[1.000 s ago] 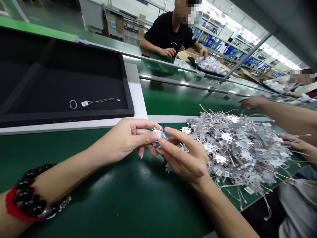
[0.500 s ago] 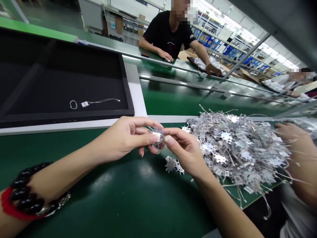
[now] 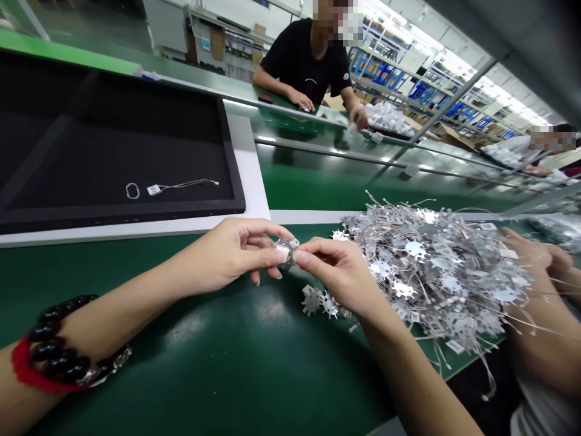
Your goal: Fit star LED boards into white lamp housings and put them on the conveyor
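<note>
A small silvery metal piece with tabs round its rim and a white label (image 3: 285,251) is held between my two hands, just above the green table. My left hand (image 3: 245,251) pinches it from the left, thumb over the label. From the right, the thumb and forefinger of my right hand (image 3: 333,266) grip its edge. Beside my right wrist, a couple of loose star-shaped metal pieces (image 3: 312,301) lie on the table. Behind them rises a big heap of similar metal pieces (image 3: 436,272) with thin pale wires.
On the left is a black tray (image 3: 113,139) holding a labelled tag with a wire (image 3: 154,189) and a small clear ring (image 3: 132,191). Another person's hands (image 3: 535,254) are at the heap's right side. A person in black (image 3: 299,60) sits across the bench. A metal rail (image 3: 327,149) runs behind.
My hands have shifted slightly left, and the metal piece has turned a little between my fingers. The person opposite has drawn one arm back from the far pile; the neighbour's second hand has appeared.
</note>
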`<state>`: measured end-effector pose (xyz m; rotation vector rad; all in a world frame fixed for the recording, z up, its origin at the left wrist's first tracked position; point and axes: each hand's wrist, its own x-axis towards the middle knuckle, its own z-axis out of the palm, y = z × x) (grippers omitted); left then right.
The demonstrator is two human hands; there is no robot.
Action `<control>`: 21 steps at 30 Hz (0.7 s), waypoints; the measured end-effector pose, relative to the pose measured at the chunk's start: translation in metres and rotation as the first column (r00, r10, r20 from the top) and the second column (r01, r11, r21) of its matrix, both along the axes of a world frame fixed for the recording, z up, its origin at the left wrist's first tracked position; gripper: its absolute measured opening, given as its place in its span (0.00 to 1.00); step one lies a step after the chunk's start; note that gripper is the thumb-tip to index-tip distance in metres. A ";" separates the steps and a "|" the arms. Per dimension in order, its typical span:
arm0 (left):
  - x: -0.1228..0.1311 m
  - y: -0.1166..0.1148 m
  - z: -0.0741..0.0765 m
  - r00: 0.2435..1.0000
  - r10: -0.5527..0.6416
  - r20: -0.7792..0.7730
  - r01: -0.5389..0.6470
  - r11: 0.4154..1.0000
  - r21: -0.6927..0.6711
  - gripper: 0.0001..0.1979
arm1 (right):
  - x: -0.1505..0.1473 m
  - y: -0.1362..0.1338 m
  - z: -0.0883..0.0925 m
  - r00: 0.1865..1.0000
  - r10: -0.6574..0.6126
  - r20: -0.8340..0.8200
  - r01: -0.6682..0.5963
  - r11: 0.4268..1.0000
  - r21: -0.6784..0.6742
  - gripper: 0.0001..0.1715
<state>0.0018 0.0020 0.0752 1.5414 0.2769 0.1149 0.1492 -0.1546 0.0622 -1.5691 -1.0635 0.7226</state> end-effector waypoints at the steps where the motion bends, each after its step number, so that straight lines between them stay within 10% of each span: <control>1: 0.000 0.000 -0.001 1.000 0.001 -0.013 -0.001 1.000 0.010 0.12 | 0.001 0.000 0.000 1.000 -0.002 0.001 0.002 1.000 -0.023 0.09; 9: -0.001 0.009 -0.019 0.981 0.185 0.062 -0.195 0.914 0.357 0.23 | 0.017 0.002 -0.001 0.970 -0.203 -0.133 0.203 0.979 -0.014 0.12; 21: -0.006 -0.008 -0.042 0.999 0.036 -0.011 -0.020 0.742 0.670 0.29 | 0.014 0.014 -0.018 0.872 -0.151 -0.465 0.145 0.988 -0.049 0.21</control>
